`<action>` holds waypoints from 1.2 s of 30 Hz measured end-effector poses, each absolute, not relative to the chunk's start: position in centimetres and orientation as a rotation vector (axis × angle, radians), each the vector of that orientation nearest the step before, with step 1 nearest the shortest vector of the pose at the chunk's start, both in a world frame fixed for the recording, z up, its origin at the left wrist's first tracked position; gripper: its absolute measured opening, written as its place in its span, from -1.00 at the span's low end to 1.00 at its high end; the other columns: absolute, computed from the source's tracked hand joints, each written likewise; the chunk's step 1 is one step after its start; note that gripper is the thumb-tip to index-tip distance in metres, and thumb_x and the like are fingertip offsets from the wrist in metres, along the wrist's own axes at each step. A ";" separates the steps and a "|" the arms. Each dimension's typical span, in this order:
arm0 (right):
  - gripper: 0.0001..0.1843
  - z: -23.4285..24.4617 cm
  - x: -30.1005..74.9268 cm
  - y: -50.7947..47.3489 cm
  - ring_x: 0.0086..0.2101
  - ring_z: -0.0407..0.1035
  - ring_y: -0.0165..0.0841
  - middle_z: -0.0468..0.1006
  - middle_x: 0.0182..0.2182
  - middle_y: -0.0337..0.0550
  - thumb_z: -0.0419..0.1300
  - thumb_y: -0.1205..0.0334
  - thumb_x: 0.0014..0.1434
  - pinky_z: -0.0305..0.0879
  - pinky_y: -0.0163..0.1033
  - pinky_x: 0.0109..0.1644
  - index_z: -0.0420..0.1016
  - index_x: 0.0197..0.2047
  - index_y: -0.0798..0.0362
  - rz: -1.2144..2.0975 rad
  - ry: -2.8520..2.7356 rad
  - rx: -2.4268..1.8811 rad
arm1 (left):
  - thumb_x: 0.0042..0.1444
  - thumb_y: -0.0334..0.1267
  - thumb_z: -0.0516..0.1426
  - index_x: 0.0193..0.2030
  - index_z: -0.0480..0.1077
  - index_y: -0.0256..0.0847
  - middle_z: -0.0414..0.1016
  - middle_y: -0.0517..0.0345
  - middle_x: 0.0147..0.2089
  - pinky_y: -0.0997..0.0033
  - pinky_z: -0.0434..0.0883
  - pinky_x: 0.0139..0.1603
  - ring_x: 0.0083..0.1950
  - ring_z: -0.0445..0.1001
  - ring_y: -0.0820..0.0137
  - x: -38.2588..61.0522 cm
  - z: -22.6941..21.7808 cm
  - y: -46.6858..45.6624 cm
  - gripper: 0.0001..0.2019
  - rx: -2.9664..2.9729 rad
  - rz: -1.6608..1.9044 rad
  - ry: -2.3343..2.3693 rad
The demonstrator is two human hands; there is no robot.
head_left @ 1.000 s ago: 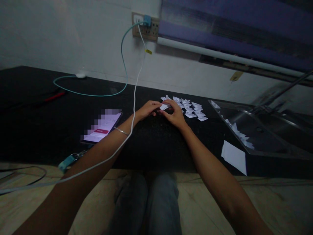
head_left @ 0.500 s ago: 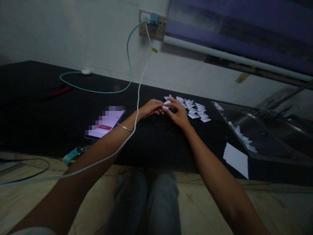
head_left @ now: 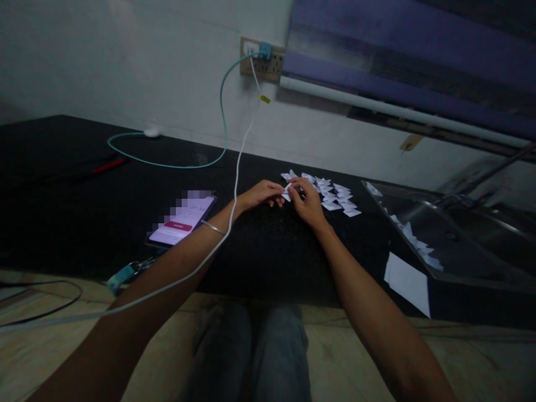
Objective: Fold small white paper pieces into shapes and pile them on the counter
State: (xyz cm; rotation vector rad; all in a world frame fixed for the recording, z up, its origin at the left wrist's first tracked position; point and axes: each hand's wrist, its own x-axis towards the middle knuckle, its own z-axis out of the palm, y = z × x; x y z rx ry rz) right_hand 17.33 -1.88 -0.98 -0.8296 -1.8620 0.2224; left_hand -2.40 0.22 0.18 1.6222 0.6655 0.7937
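Observation:
A small folded white paper piece is pinched between my two hands above the black counter. My left hand grips its left side, fingers closed together. My right hand holds the other side with thumb and fingers, which cover part of the fold. Just behind and right of my right hand lie several folded paper pieces in rows, pointed in shape. A stack of flat white paper sheets rests near the counter's front edge, to the right of my right forearm.
A lit phone and keys with a teal strap lie left of my left forearm. A white cable crosses over that arm. A metal sink is at the right. A red pen-like object lies far left.
The whole view has shifted slightly, so things sit lower. My right fingers have closed in nearer the folded paper piece, which both hands still hold.

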 end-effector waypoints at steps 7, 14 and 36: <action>-0.77 -1.4 17.3 -1.3 -0.06 0.47 -0.19 0.61 -0.11 -0.04 0.30 0.02 0.22 0.40 -0.06 -0.03 0.55 -0.35 -0.01 0.380 -1.650 -0.892 | 0.29 0.03 0.20 -0.27 0.49 -0.33 0.57 0.08 -0.38 0.55 0.32 -0.46 -0.42 0.52 0.52 -2.2 -0.2 0.3 -0.61 1.757 0.829 0.585; -0.71 -1.7 17.3 -1.1 -0.47 0.26 -0.37 0.47 -0.48 -0.24 0.29 -0.05 0.20 0.18 -0.20 -0.35 0.52 -0.36 0.00 0.464 -1.621 -1.014 | 0.33 0.04 0.16 -0.36 0.47 -0.31 0.53 0.10 -0.43 0.53 0.29 -0.46 -0.45 0.46 0.52 -1.9 -0.1 -0.1 -0.59 1.851 0.777 0.658; -0.72 -1.8 17.2 -1.2 -0.39 0.29 -0.34 0.49 -0.41 -0.21 0.27 -0.04 0.22 0.23 -0.20 -0.30 0.49 -0.36 -0.01 0.429 -1.649 -1.046 | 0.32 -0.03 0.17 -0.42 0.46 -0.29 0.52 0.13 -0.47 0.50 0.36 -0.32 -0.44 0.45 0.52 -1.4 0.0 -0.5 -0.61 1.900 0.775 0.681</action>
